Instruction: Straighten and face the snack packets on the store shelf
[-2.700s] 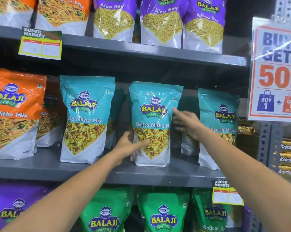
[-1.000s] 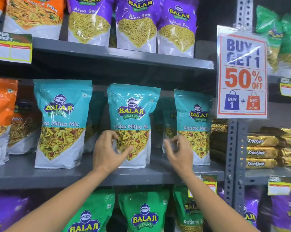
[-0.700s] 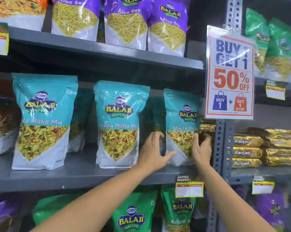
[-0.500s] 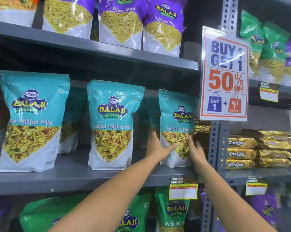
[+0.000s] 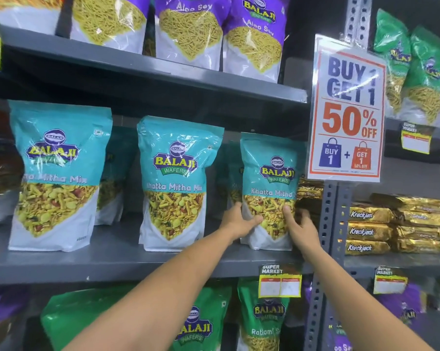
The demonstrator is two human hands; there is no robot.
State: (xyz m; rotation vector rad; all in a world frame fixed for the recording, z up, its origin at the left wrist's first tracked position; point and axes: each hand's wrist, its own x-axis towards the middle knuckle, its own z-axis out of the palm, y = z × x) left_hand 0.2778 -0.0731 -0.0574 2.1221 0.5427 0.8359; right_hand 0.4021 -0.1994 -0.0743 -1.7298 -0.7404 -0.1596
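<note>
- Centre-right of frame: both hands clasp the rightmost teal Khatta Mitha Mix packet (image 5: 269, 191) on the middle shelf (image 5: 117, 262). Left hand (image 5: 238, 220) grips its lower-left edge, thumb across the front. Right hand (image 5: 298, 225) holds the lower-right edge, fingers curled round the side.
- Packet stands upright w/ logo forward, set a bit further back than its two teal neighbours (image 5: 174, 183) to the left.
- Doing it well, by my read: keep the grip low at both bottom corners, draw the base toward the shelf lip, square the face to the aisle, level w/ the row. Squeeze lightly; the pouch looks soft and crinkly, apt to buckle or tip.
- Watch the right side: gold biscuit packs (image 5: 310, 193) sit just beside the packet, tight against the upright post (image 5: 326, 224).
- Surface: grey metal shelving, price tag (image 5: 279, 282) clipped on the lip below the hands.
- Room: store aisle; purple Aloo Sev packets (image 5: 254, 39) upper centre, green packets lower centre, a 50% off sign (image 5: 348, 115) upper right.
</note>
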